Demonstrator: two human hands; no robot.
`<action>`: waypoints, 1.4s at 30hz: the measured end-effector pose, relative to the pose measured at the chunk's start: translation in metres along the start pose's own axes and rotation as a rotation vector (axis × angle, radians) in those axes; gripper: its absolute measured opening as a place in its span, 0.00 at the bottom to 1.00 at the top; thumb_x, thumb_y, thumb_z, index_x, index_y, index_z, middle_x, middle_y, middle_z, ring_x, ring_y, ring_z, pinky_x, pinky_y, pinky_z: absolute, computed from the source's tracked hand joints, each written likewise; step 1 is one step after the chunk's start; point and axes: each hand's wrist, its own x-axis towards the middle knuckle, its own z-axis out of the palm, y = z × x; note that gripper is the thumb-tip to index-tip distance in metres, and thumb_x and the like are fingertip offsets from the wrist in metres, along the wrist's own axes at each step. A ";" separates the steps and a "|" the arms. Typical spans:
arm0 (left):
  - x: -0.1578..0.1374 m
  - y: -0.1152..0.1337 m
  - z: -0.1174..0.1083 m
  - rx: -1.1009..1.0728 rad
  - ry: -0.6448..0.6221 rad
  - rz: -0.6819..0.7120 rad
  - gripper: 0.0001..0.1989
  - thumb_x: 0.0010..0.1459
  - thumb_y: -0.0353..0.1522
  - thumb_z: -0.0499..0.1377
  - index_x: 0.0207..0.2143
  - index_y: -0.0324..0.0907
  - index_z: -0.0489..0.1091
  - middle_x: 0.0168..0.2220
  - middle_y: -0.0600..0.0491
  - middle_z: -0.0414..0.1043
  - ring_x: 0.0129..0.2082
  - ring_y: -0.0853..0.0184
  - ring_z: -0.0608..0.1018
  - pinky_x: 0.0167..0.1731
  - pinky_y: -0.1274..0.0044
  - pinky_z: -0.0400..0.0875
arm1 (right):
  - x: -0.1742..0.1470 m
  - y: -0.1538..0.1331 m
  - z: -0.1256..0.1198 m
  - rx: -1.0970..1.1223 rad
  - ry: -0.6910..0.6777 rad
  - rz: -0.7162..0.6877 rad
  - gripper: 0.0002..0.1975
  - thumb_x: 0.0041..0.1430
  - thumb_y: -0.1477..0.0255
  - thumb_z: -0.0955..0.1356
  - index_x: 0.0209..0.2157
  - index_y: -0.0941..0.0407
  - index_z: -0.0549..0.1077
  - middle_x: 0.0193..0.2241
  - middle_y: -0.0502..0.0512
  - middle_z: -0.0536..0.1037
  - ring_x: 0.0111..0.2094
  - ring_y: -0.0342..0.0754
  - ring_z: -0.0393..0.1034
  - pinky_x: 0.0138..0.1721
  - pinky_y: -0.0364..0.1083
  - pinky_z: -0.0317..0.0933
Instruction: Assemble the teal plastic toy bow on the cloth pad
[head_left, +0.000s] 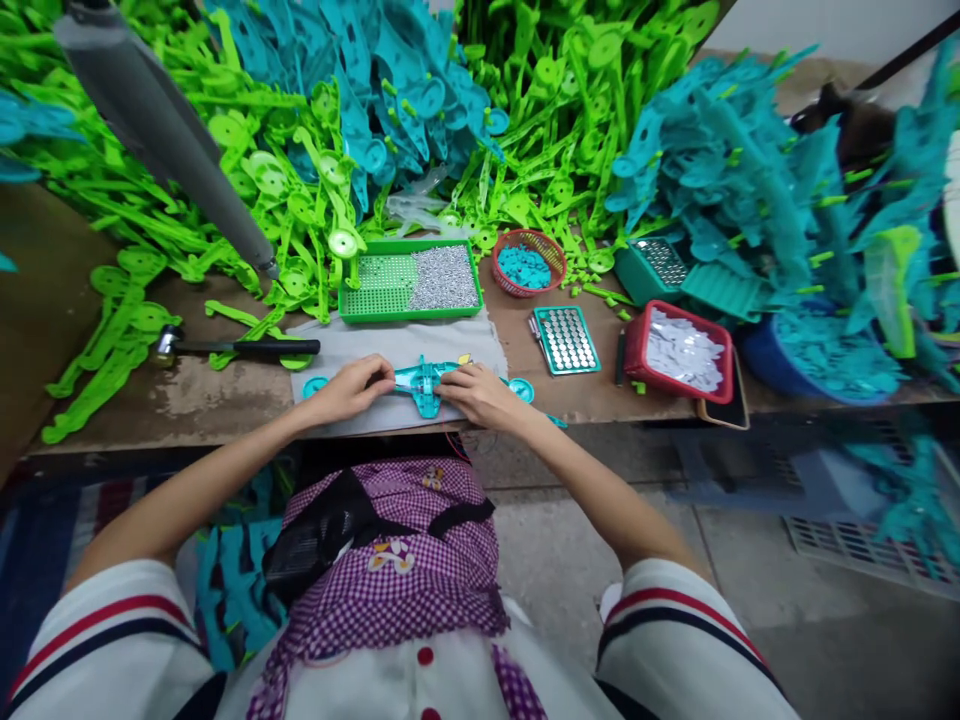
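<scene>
A teal plastic part, with a wide middle and a round disc at each end, lies across a grey cloth at the table's front edge. My left hand is closed, its fingertips pinching the part left of the middle. Over the right side, my right hand has its fingers bent against the same part and covers much of it. A small yellow piece shows just beyond the right fingers; whether they touch it I cannot tell.
A grey pen-shaped power screwdriver hangs at left, above a hammer. Behind the cloth stand a green tray of small metal pieces and a red basket. Right are a tray of silver discs and a red box. Green and teal parts pile behind.
</scene>
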 end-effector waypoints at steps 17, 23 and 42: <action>-0.127 -0.013 -0.002 0.350 0.917 -0.233 0.09 0.56 0.39 0.61 0.31 0.43 0.71 0.30 0.54 0.74 0.31 0.65 0.77 0.37 0.73 0.71 | -0.058 -0.064 0.031 0.031 0.615 0.564 0.14 0.67 0.63 0.62 0.31 0.53 0.75 0.28 0.56 0.79 0.33 0.50 0.72 0.39 0.51 0.62; -0.137 -0.015 0.006 0.323 0.937 -0.229 0.10 0.55 0.40 0.63 0.33 0.43 0.71 0.31 0.54 0.75 0.31 0.66 0.78 0.36 0.74 0.73 | -0.049 -0.093 0.080 -0.140 0.528 0.682 0.15 0.63 0.59 0.66 0.42 0.55 0.75 0.39 0.60 0.81 0.40 0.52 0.72 0.45 0.52 0.52; -0.133 -0.056 -0.038 -0.216 1.573 -0.277 0.09 0.50 0.33 0.63 0.33 0.41 0.67 0.27 0.59 0.69 0.23 0.73 0.70 0.26 0.79 0.67 | 0.048 -0.004 0.021 -0.053 0.224 0.450 0.19 0.69 0.62 0.59 0.41 0.54 0.79 0.35 0.58 0.75 0.40 0.51 0.68 0.41 0.47 0.60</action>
